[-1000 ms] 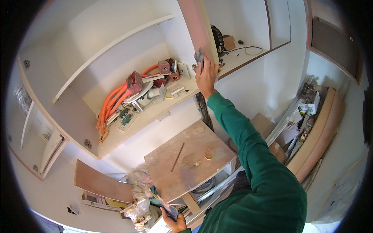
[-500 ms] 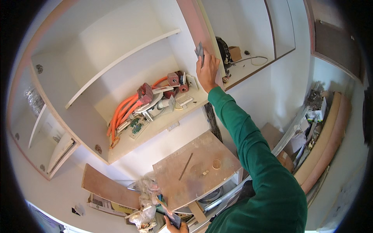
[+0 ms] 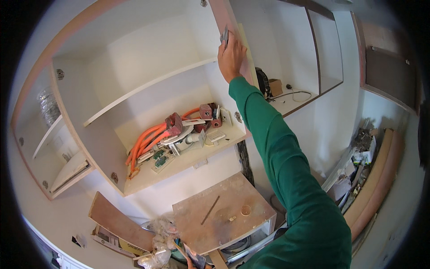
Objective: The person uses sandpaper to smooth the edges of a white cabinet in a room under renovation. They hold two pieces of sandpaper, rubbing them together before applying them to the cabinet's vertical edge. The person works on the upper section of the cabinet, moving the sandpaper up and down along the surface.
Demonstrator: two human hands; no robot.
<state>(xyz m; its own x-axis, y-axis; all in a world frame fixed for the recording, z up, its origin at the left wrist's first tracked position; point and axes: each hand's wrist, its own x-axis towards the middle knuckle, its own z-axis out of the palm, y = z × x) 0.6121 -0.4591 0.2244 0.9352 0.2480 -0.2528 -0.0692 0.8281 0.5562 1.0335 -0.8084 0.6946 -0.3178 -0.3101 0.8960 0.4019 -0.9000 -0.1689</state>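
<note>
- A wide cabinet (image 3: 148, 49) of smooth white board stood open, its long shelf and raw edges bent by the lens.
- A green sleeve (image 3: 286, 166) of soft, creased cloth stretched up from the lower right.
- Below the cabinet sat a low table (image 3: 237, 193), its flat brown top dusty and stained.
- Thick tan lengths (image 3: 383, 179), smooth-faced, leaned at the right beside heaped scraps.
- A pinkish upright strip (image 3: 222, 15), flat and matt, ran along the cabinet's divider.
- A thin brown panel (image 3: 114, 222) tilted over a carton (image 3: 117, 242), which carried dark printed lettering on a yellow patch.
- Ribbed-looking orange tubes (image 3: 145, 143) curved across the cabinet floor, next to boxy red plastic fittings (image 3: 174, 124).
- Crumpled clear plastic bags (image 3: 162, 244) lay bunched near the table's left corner.
- The right hand (image 3: 231, 58) was closed around a thin grey flat tool (image 3: 224, 36), which poked out above the fingers, against or very near the pinkish strip.
- The left hand (image 3: 207, 266), mostly cut off by the lower edge, gripped a dark flat blade (image 3: 195, 258) that rose just above it.
- A narrow dark stick (image 3: 210, 210) and a small round ring (image 3: 246, 210) lay on the tabletop.
</note>
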